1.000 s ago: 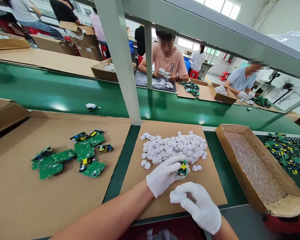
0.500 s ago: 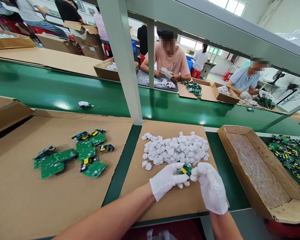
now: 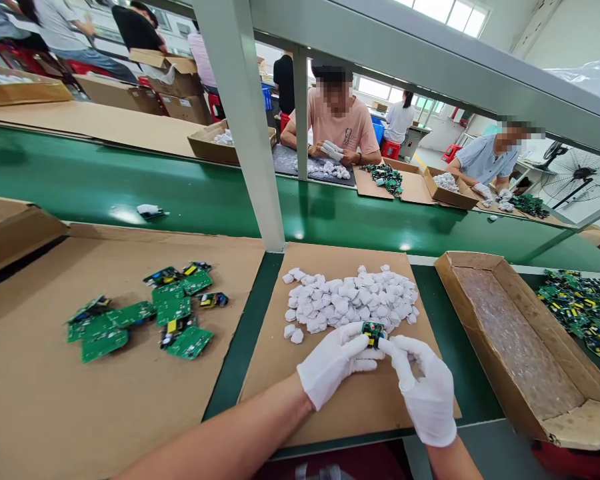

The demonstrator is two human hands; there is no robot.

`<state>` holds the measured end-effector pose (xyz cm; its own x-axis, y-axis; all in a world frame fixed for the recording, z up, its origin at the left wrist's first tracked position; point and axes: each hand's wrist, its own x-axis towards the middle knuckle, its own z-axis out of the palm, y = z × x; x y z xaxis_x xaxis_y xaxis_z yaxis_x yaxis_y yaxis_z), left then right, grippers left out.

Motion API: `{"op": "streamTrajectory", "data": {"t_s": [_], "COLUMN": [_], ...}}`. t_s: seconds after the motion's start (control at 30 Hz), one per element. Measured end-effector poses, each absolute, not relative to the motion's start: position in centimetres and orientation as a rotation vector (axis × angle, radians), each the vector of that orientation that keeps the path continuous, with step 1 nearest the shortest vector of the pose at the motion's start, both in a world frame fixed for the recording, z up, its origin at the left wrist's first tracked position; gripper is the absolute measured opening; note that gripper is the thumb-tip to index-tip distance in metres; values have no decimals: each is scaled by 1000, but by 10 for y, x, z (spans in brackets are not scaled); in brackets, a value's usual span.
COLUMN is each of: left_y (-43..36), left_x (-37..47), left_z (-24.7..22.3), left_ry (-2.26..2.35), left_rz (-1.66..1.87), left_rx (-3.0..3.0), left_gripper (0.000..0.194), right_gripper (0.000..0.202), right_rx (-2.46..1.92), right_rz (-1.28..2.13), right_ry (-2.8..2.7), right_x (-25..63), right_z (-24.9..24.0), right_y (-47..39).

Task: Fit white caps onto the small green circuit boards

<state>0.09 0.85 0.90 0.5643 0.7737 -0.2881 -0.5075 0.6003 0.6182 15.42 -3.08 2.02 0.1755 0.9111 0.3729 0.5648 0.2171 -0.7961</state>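
My left hand (image 3: 336,363), in a white glove, grips a small green circuit board (image 3: 373,333) with yellow and black parts on it. My right hand (image 3: 424,387), also gloved, has its fingertips at the board's right edge; whether they pinch anything there is too small to tell. Just beyond both hands lies a pile of white pieces (image 3: 353,297) on a cardboard sheet (image 3: 347,407). Several green boards (image 3: 173,307) are scattered on another cardboard sheet (image 3: 40,400) at the left.
An open cardboard box (image 3: 525,347) stands at the right, with a heap of boards (image 3: 580,310) beyond it. A metal post (image 3: 247,133) rises before the green belt (image 3: 210,200), which carries a white-topped piece (image 3: 151,211). People sit across it.
The board has tilted in my left hand, and my right hand's fingers have shifted and stretched toward it. The white-topped piece on the belt has moved left.
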Motion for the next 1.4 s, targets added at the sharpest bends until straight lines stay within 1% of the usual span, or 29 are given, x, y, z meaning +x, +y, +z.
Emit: {"op": "streamTrajectory", "data": {"t_s": [0.1,0.23,0.33,0.4,0.57,0.63,0.7,0.77,0.83,0.87,0.93,1.03,1.13,1.2,1.3,1.4], "left_y": [8,7,6,5,0,-1,-1,0,1,2,2,2,3,5,8,9], "left_x": [2,4,5,5,7,9,9,8,6,6,5,6,9,9,8,7], "left_z": [6,3,2,1,0,1,4,6,8,8,7,6,5,5,6,8], "left_ry": [641,664,691,717,746,716,679,630,574,553,531,507,527,571,620,665], "left_rz": [846,883,964,998,1005,980,935,890,870,863,845,806,821,848,867,852], "left_rx": [528,610,698,779,907,870,814,732,636,593,542,530,562,603,646,651], "left_gripper": [44,49,56,53,34,30,31,39,49,53,53,39,33,34,37,35], "right_gripper": [15,11,11,11,9,6,7,16,30,33,28,17,19,22,30,47], "right_rx": [-1444,-1423,-1375,-1360,-1356,-1342,-1341,-1351,-1382,-1391,-1380,-1316,-1277,-1271,-1271,-1295], "right_rz": [221,-33,-236,-281,-325,-284,-155,5,92,94,39,-132,-280,-262,-7,336], "right_ry": [-1613,-1720,-1830,-1885,-1918,-1948,-1968,-1983,-1962,-1941,-1901,-1902,-1942,-1965,-1972,-1866], "right_x": [154,155,156,155,155,155,155,156,156,157,156,154,149,146,145,147], "right_z": [17,12,11,11,9,8,9,11,14,15,14,6,-2,-5,-4,0], "right_y": [-28,-27,-27,-28,-25,-23,-22,-22,-23,-23,-23,-21,-19,-18,-19,-21]}}
